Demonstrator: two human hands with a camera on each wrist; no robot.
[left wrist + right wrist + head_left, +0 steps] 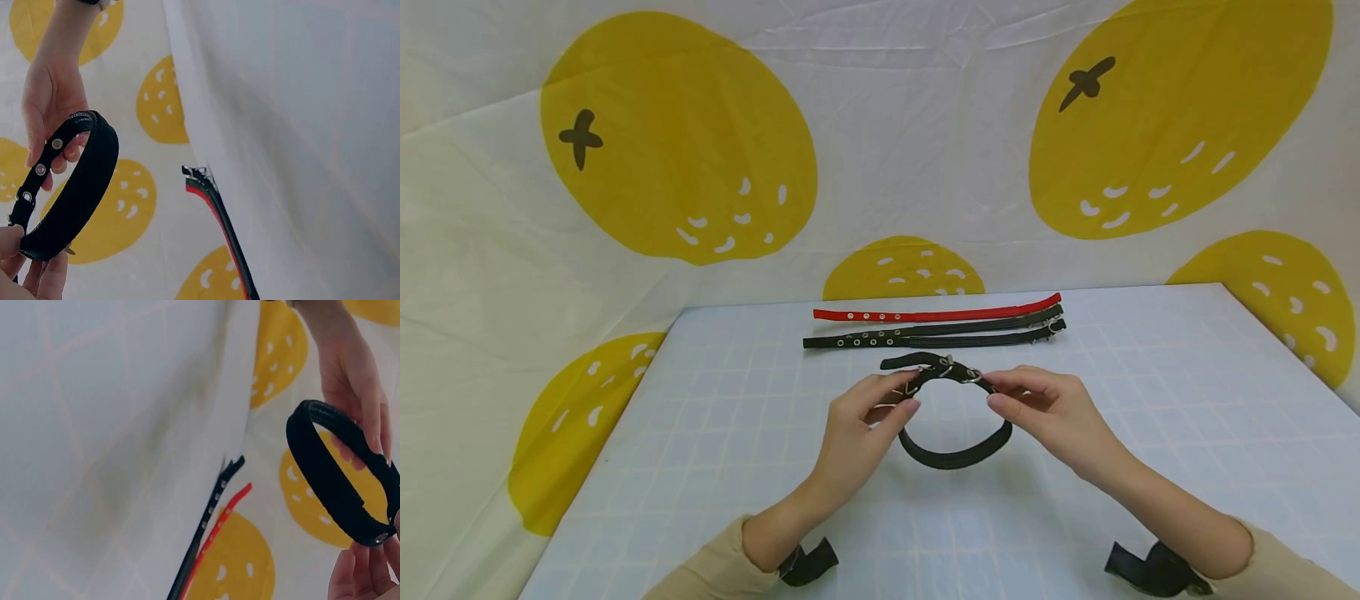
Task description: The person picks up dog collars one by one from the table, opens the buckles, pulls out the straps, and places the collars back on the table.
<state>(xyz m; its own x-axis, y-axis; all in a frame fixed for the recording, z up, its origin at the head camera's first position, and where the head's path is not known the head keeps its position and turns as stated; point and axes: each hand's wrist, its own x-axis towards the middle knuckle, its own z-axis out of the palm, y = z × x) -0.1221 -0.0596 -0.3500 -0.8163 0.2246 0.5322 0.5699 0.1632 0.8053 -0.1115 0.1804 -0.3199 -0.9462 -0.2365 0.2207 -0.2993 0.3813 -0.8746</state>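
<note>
A black buckled collar point(953, 459), closed into a loop, is held up above the table between both hands. My left hand point(856, 423) pinches its left side between thumb and fingers, near the eyelets and the free strap end. On the right side, my right hand point(1062, 413) pinches the band close to the metal D-ring. The buckle sits at the top of the loop, its loose tail pointing left. In the left wrist view, metal eyelets show along the collar point(94, 181). The right wrist view shows the wide outer face of the collar point(322, 472).
Behind the hands, a red collar point(940, 316), a dark green collar point(985, 326) and another black collar point(970, 339) lie stretched out side by side. They rest near the back edge of the pale checked table point(715, 433). A white cloth with yellow shapes point(917, 125) hangs behind.
</note>
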